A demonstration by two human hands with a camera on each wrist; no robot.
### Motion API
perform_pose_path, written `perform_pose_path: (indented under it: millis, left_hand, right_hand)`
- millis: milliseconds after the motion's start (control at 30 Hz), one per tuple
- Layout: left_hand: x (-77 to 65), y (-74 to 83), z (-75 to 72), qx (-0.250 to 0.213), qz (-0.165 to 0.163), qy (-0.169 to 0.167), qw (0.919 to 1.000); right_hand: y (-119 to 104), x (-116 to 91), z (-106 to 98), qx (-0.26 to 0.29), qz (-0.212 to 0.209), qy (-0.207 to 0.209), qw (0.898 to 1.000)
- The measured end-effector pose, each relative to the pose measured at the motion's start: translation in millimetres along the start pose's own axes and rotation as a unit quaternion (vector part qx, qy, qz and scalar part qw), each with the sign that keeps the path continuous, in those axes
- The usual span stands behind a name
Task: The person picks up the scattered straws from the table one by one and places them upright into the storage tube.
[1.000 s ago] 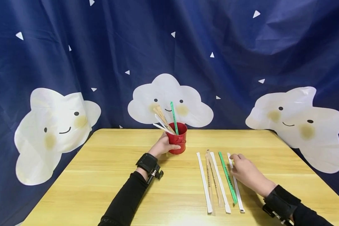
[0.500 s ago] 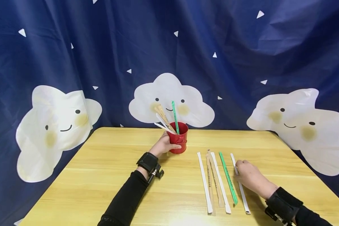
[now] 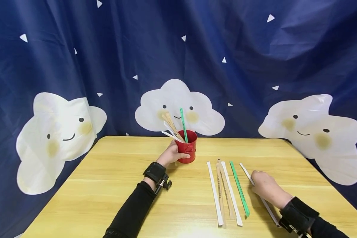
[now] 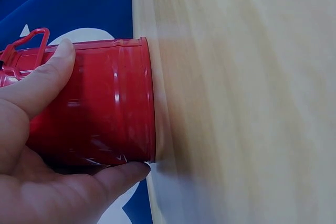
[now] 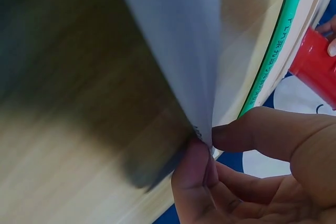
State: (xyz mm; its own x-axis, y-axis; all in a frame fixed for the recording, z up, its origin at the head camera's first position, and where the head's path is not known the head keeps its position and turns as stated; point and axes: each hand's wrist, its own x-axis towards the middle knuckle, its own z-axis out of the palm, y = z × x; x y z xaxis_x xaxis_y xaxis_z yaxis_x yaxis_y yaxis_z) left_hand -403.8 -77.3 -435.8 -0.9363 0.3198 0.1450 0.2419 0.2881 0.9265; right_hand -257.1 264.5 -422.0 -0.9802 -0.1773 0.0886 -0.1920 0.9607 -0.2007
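My left hand (image 3: 172, 154) grips a small red bucket (image 3: 191, 147) at the back of the table, thumb along its side in the left wrist view. Out of the bucket lean a green wrapped straw (image 3: 183, 125), brown ones (image 3: 171, 121) and white ones. On the right, my right hand (image 3: 269, 189) pinches a white paper-wrapped straw (image 3: 247, 173) between thumb and fingers. The right wrist view shows this straw (image 5: 181, 40) rising from the fingertips toward the camera, above its shadow. Left of that hand lies another green wrapped straw (image 3: 240, 189).
Left of the green straw, white straws (image 3: 232, 195) and brown straws (image 3: 220, 190) lie roughly side by side on the wooden table (image 3: 107, 185); the brown ones overlap. A dark blue curtain (image 3: 244, 66) with cloud faces hangs behind the table's back edge.
My right hand has drawn slightly toward me and to the right. The white straw in its fingers has swung to a steeper slant, away from the green straw. My left hand stays on the bucket.
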Motion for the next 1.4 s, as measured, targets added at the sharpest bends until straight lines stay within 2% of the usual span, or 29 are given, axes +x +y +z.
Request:
perform_pose_path:
  millis: [533, 867, 1033, 1100, 1300, 1400]
  left_hand:
    - [0.1, -0.9, 0.0, -0.004, -0.017, 0.001, 0.9998]
    - [1.3, -0.5, -1.4, 0.012, 0.008, -0.005, 0.9999]
    - [2.8, -1.6, -2.0, 0.011, -0.001, -0.005, 0.9999]
    - [3.8, -1.6, -2.0, 0.008, -0.004, -0.007, 0.9999]
    - [5.2, -1.1, -3.4, 0.016, 0.026, -0.01, 0.9995]
    - [3.5, -1.4, -3.3, 0.017, 0.027, -0.012, 0.9994]
  right_hand:
    - [-0.3, -1.7, 1.7, 0.018, 0.001, -0.002, 1.0]
    - [2.0, 0.7, -1.4, 0.049, -0.019, 0.011, 0.999]
    - [2.3, 3.1, -6.7, 0.063, -0.04, 0.03, 0.997]
    - [1.8, 3.2, -10.5, 0.07, -0.041, 0.029, 0.996]
    - [-3.6, 5.0, -23.2, 0.12, -0.027, 0.009, 0.992]
    - [-7.5, 5.5, -26.0, 0.135, -0.023, 0.013, 0.99]
